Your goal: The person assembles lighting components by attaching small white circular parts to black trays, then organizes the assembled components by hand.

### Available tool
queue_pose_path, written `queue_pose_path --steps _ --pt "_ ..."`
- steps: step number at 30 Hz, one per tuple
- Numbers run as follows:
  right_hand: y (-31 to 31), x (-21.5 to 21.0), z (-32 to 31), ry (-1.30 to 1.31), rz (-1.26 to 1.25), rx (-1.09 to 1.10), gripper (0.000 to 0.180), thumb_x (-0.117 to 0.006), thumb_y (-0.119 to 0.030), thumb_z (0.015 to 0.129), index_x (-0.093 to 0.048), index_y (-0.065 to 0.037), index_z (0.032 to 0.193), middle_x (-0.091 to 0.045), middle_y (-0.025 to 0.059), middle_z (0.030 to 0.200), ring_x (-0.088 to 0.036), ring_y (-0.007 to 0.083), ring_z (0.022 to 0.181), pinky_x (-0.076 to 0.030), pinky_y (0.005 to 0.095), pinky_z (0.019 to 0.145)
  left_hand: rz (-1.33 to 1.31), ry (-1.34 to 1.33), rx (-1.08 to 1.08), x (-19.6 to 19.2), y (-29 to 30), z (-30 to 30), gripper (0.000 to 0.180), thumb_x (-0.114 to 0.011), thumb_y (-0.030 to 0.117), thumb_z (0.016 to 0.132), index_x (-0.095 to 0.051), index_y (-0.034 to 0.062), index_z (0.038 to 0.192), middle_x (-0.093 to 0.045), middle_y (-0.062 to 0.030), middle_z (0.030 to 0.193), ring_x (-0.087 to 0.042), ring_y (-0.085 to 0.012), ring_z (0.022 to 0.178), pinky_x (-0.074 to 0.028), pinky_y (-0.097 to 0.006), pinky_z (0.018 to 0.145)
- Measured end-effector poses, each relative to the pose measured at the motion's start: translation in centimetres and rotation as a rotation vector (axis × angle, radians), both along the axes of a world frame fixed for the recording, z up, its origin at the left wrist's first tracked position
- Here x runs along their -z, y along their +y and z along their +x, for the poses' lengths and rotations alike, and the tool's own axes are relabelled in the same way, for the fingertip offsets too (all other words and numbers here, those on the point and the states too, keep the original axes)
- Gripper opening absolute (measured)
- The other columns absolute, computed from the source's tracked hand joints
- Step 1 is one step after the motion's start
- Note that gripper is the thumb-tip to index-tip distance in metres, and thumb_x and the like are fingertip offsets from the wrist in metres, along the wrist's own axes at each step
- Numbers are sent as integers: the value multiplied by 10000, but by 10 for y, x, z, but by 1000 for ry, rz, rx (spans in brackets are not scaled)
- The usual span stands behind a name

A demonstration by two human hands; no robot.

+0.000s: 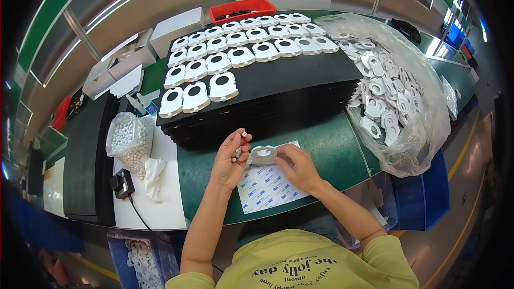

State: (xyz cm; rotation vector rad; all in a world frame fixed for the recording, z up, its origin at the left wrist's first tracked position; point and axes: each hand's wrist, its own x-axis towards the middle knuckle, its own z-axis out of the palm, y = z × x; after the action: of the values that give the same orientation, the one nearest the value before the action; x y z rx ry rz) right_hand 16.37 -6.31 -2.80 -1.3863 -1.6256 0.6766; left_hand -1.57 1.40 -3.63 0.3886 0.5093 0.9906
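Green bench mat (326, 150) bore black foam sheet stack (300, 83), rows of white rounded plates (223, 86) on top. Clear bag (423, 128) slumped at edge; glossy parts could spill. Right hand (300, 168) pinched white ring-holed plate (263, 154) above sticker sheet (267, 184). Left hand (231, 158) pinched tiny white bead (244, 134); smooth, could roll off.

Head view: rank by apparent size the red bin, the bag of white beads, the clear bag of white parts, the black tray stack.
1. Black tray stack
2. Clear bag of white parts
3. Bag of white beads and red bin: look similar; the bin sits farther away, so no ranking.
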Motion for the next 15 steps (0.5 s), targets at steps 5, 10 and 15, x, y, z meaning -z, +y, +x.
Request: queue_pose_path --steps 5,10,15 --pt "-2 4 0 -88 140 -27 132 -591 -47 815 -575 4 935 -604 93 832 -578 156 694 -458 261 606 2 -3 15 3 -1 1 187 -584 89 866 -591 49 1048 -606 -69 889 -469 -67 659 -347 -155 525" --pt "5 -13 -1 442 40 103 135 -570 -60 843 -555 -5 965 -600 46 834 -555 87 710 -448 229 629 35 35 50 0 -3 3 203 -599 84 855 -603 41 1054 -620 -67 901 -465 -57 658 -341 -154 526" --pt "18 -29 -4 679 -42 79 158 -560 -129 881 -526 -12 981 -609 21 828 -555 55 740 -440 198 633 43 78 78 -6 -10 11 189 -616 86 842 -625 35 1024 -630 -52 873 -452 -51 644 -328 -154 520"
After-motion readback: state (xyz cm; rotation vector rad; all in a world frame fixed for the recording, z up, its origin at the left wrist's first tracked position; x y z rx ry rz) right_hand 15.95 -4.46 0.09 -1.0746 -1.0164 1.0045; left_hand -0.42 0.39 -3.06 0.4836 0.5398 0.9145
